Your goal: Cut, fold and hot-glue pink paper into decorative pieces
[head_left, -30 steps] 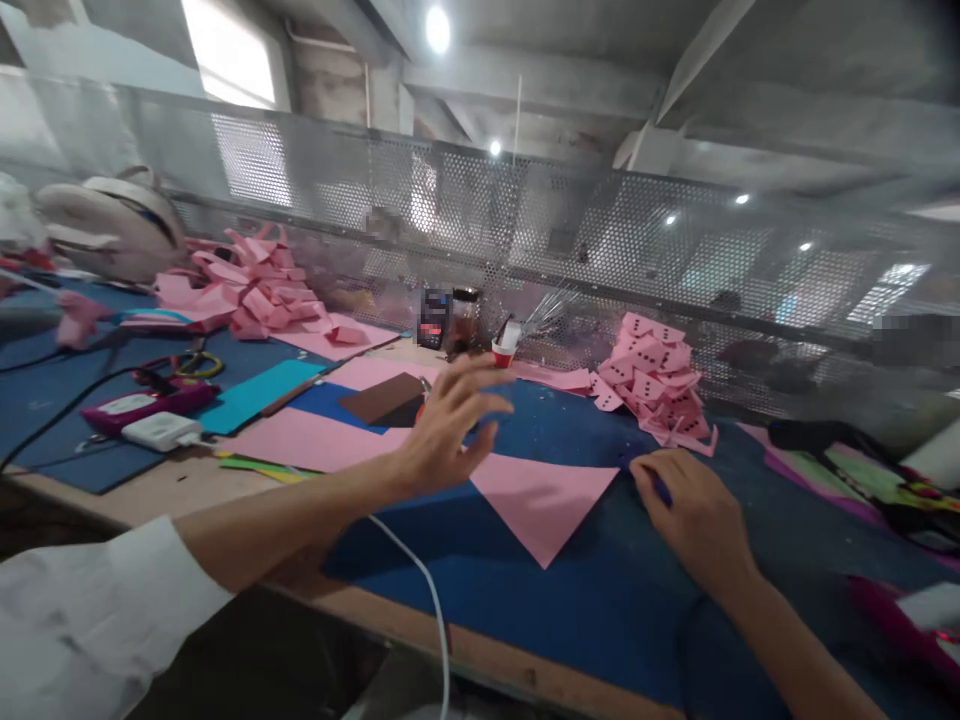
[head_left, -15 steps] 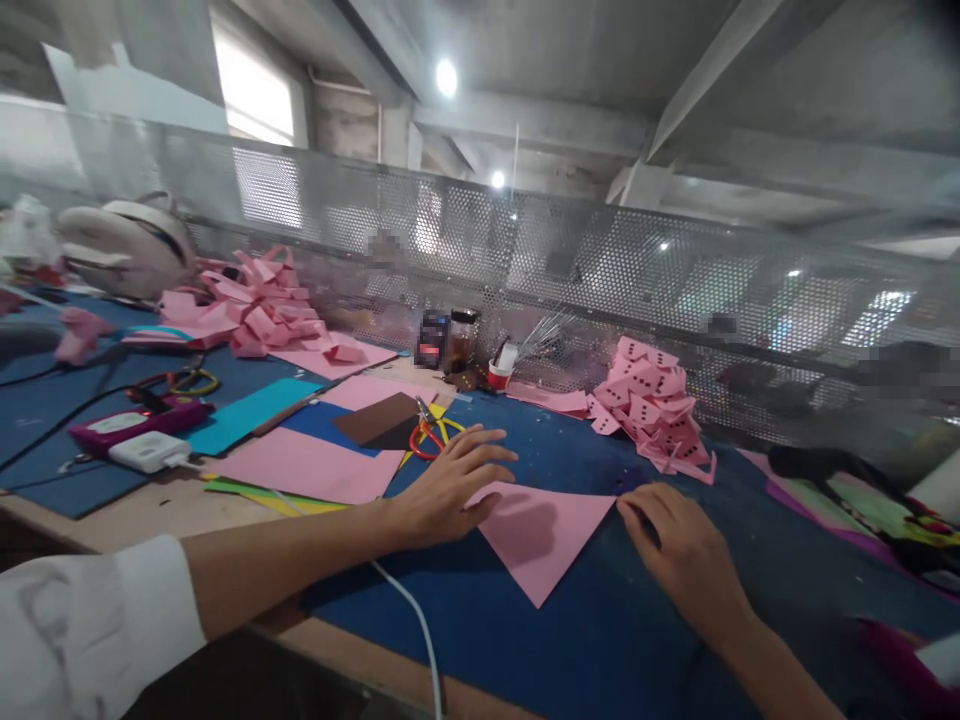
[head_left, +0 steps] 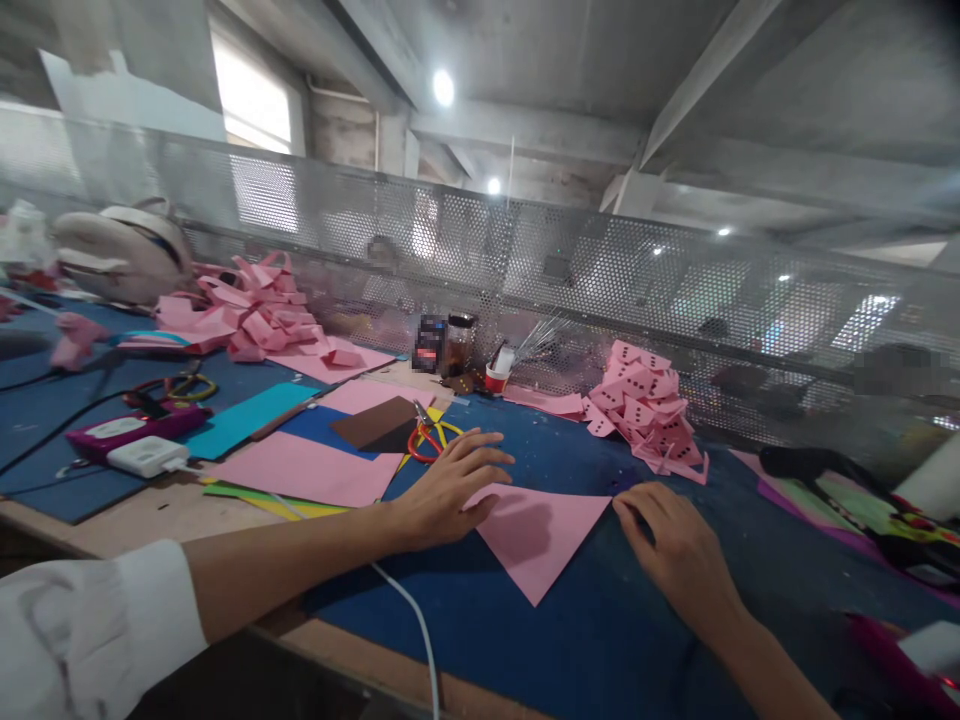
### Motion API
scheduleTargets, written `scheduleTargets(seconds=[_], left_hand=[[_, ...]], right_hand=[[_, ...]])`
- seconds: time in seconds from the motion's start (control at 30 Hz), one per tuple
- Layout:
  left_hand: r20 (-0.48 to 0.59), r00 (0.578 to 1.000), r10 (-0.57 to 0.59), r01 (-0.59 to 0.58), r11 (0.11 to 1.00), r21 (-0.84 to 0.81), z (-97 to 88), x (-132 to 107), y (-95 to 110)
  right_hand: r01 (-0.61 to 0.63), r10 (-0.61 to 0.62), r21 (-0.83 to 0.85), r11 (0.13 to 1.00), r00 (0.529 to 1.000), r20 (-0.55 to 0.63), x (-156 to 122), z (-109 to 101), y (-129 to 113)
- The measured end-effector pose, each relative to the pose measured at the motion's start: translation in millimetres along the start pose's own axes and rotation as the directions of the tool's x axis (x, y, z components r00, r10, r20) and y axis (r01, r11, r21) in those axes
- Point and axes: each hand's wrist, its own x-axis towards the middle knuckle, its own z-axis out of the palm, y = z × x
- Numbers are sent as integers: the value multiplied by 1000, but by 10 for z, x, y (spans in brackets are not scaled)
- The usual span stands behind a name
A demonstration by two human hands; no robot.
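Observation:
A triangle of pink paper [head_left: 544,545] lies on the blue mat, one point toward me and its long edge away. My left hand [head_left: 454,490] is open over the left corner, fingers stretched out and thumb near the paper; its shadow falls on the sheet. At the right corner, my right hand [head_left: 667,530] has its fingers curled, with thumb and fingertips pinched at the tip of the paper. Just beyond my left hand lie scissors with red and yellow handles [head_left: 426,443].
Pink strips [head_left: 262,310] pile up at back left, dotted pink pieces [head_left: 641,405] at back right. Coloured sheets [head_left: 300,468], a purple power strip [head_left: 112,435] and a pink glue gun [head_left: 75,338] are on the left. A white cable [head_left: 420,620] crosses the front edge. Perforated metal screen [head_left: 570,270] behind.
The view has shifted very slightly. Both hands and the pink triangle keep the same positions relative to each other.

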Motion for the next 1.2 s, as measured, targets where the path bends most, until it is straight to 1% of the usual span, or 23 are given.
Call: scheduleTargets(seconds=[0.27,0.33,0.4,0.43,0.47,0.5,0.57,0.63,0.7,0.83,0.9,0.97,1.03,1.1,1.13,1.2], left_hand=[[3,1000,-9,9,1000,-3,20,4,-14],[-25,999,-40,39,999,-19,27,6,-41],[-50,996,-76,75,997,-25,31,8,-83],[-44,995,-92,91,996,-25,32,8,-107],[-45,994,-99,98,995,-26,32,8,-129],[-50,992,-112,111,993,-26,31,7,-149],[-55,991,-124,122,992,-27,26,2,-180],[-59,990,-127,126,992,-31,22,-5,-200],[-58,989,-134,132,990,-41,27,-11,-220],[-32,989,-147,145,987,-66,48,-17,-261],[-2,990,-139,138,987,-84,42,-14,-260],[52,991,-123,129,984,-125,12,-11,-233],[137,987,-79,104,977,-186,-31,-11,-190],[227,974,13,43,969,-241,-61,-20,-148],[248,967,54,11,967,-255,-64,-28,-135],[230,968,99,-38,966,-257,-46,-46,-127]], right_hand=[[-14,14,1,1000,1000,9,9,0,19],[-26,25,23,999,1000,12,31,-42,-25],[-32,31,71,997,999,19,57,-94,-128],[-28,22,108,994,998,57,69,-117,-201],[-23,3,156,987,992,124,77,-133,-285],[0,-40,212,977,982,185,79,-141,-374],[41,-138,293,955,938,319,63,-128,-544],[56,-180,313,948,906,383,21,-81,-667],[52,-179,307,950,897,403,-25,-18,-728],[46,-160,294,955,913,374,-62,77,-731],[60,-168,297,953,920,353,-49,95,-718],[72,-173,299,951,930,325,-24,94,-708],[80,-167,293,953,944,283,6,77,-703],[86,-153,280,956,962,227,41,46,-700],[91,-147,273,958,970,195,60,27,-699],[106,-147,265,959,979,142,100,-7,-693]])
